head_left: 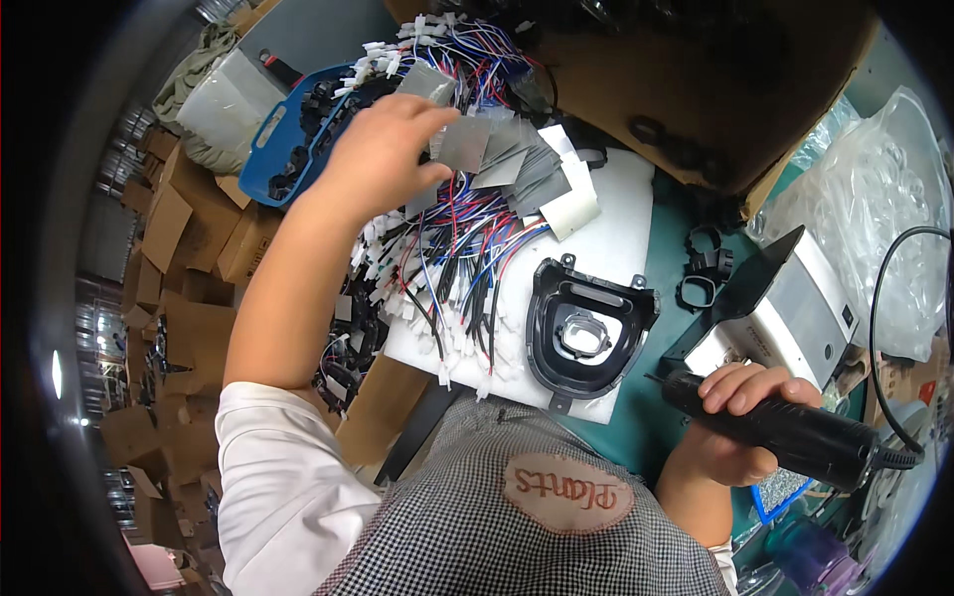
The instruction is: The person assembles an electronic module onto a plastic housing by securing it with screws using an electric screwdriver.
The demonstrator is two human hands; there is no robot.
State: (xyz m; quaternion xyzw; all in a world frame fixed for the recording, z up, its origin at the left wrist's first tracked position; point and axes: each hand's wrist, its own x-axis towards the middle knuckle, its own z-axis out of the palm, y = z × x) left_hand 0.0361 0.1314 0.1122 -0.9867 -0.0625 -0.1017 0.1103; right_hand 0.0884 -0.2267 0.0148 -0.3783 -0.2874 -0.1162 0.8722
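Note:
My right hand (740, 417) is wrapped round a black electric screwdriver (785, 437), whose bit points left toward the housing. My left hand (393, 149) reaches to the far side, thumb and fingers apart beside a pile of thin grey square plates (527, 164). One plate (464, 144) lies right at its fingertips; whether they touch it I cannot tell. A black plastic housing (545, 356) with an oval opening rests on a white foam sheet (626, 219), apart from both hands. Bundles of red, blue, white and black wires (457, 263) with white connectors spread under and around the plates.
Beyond my left forearm stands a blue basket (260, 149) of black parts. A large cardboard box (696, 70) is at the back. Black rings (701, 273) and a white box-shaped device (805, 298) are at right, before a clear plastic bag (874, 219). The screwdriver's cable (873, 328) loops at far right.

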